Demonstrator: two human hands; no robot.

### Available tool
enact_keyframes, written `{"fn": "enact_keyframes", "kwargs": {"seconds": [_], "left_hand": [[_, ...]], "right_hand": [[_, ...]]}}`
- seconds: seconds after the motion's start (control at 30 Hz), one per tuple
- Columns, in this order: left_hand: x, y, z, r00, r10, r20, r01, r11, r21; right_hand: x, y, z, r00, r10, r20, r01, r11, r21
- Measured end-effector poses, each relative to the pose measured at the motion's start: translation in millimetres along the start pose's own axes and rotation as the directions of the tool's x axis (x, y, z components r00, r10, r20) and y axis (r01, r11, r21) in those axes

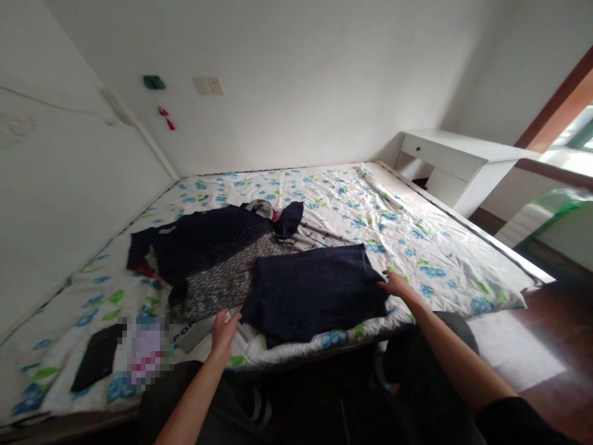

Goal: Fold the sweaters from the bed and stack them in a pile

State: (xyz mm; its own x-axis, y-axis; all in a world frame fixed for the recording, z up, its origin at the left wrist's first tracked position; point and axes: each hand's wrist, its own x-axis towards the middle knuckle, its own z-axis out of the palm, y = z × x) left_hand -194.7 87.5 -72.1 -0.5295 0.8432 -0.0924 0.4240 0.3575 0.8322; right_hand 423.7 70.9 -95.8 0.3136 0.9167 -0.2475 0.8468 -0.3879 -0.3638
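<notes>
A folded dark navy garment (315,290) lies flat on a bed covered by a floral sheet (417,247), close to the near edge. Its long axis runs left to right across the view, tilted a little so the right end sits farther from the camera. The left hand (225,334) rests at the garment's near left corner, fingers loosely spread and open, just touching the cloth. The right hand (393,284) lies at the garment's right edge, fingers together and fairly flat on the fabric, gripping nothing. Both forearms reach forward from below. Behind the garment is a pile of dark and speckled clothes (208,259). A dark flat object (97,355) lies at near left
</notes>
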Motion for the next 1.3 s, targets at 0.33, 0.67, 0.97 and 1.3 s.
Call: {"fn": "enact_keyframes", "kwargs": {"seconds": [0.33, 0.67, 0.97, 1.3], "left_hand": [[-6, 9, 23.5, 0.86, 0.312, 0.405, -0.502, 0.664, 0.554], [-7, 14, 26.4, 0.85, 0.387, 0.358, -0.527, 0.614, 0.588], [-22, 17, 38.9, 0.83, 0.341, 0.442, -0.557, 0.564, 0.61], [2, 27, 22.4, 0.92, 0.184, 0.346, -0.229, 0.969, 0.095]], "right_hand": [[4, -23, 13, 1.0, 0.021, 0.0, -0.021, 1.0, 0.022], [8, -20, 10, 0.998, 0.029, 0.058, -0.024, 0.996, -0.091], [4, -29, 13, 0.995, 0.06, 0.076, -0.055, 0.996, -0.065], [13, -14, 0, 0.983, 0.128, 0.132, -0.148, 0.977, 0.153]]}}
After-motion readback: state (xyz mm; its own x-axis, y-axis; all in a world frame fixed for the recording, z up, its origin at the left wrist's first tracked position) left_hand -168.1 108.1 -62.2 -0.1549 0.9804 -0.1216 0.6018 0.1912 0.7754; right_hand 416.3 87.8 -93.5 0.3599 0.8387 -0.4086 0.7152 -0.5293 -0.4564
